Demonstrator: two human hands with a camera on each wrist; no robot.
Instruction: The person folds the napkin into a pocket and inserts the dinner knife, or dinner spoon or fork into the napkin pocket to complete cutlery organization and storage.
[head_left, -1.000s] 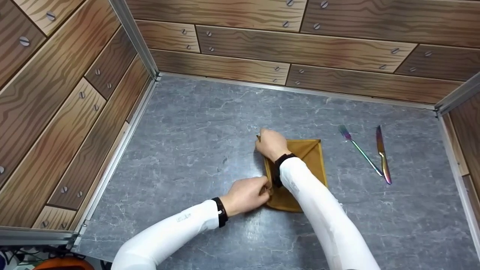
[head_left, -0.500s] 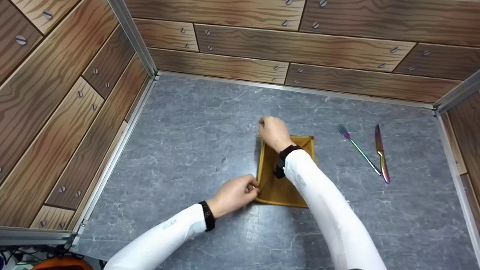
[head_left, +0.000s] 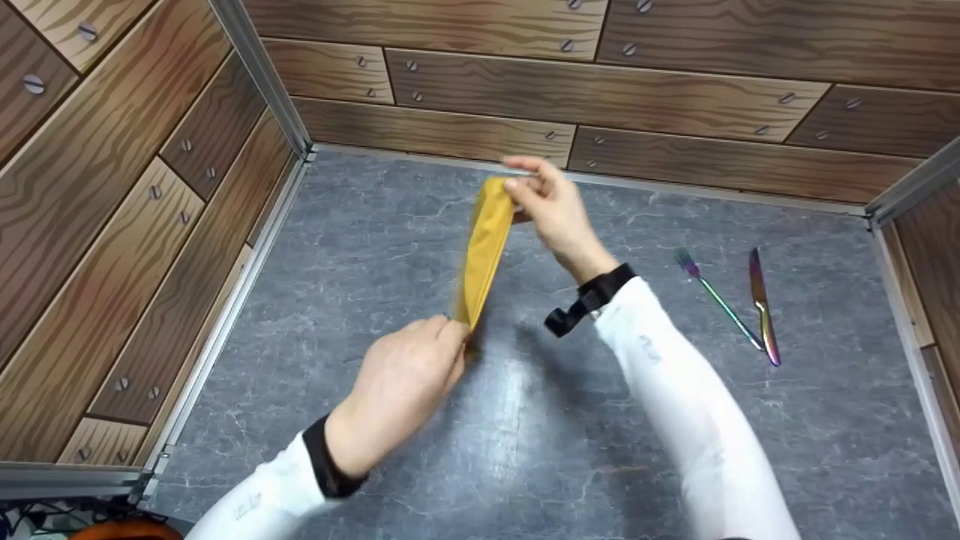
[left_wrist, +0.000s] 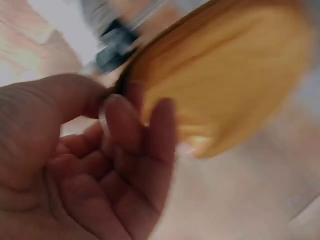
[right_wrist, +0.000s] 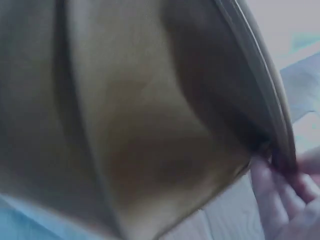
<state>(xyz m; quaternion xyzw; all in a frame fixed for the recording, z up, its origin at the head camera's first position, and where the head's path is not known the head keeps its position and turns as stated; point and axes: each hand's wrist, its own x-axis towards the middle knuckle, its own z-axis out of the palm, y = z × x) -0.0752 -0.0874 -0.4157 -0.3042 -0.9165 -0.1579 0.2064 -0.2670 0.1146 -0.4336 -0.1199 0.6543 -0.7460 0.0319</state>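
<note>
1. The left hand (head_left: 405,371), left of centre in the lower half of the head view, pinches the lower end of a yellow cloth (head_left: 487,251); its back faces the camera, and the fingertips are mostly hidden there.
2. In the left wrist view, its thumb and a fingertip meet on the dark edge of the cloth, while other fingers bend loosely beside it.
3. The right hand (head_left: 551,206), in the upper middle of the head view, nips the cloth's upper end near the thumb tip; one finger stretches out to the left above the thumb, clear of the cloth.
4. In the right wrist view, fingertips at the lower right of the frame grip the cloth by a corner, next to its hemmed edge.
5. The cloth spans the space between the two hands, near the middle of the head view, seen as a narrow, slightly slanting strip; it blurs along its left side.
6. A fork (head_left: 720,301) and a knife (head_left: 760,292) lie on the grey tabletop (head_left: 360,247) at the right of the head view, well apart from both hands, their handle ends close together.
7. Each wrist wears a black strap (head_left: 330,457).
</note>
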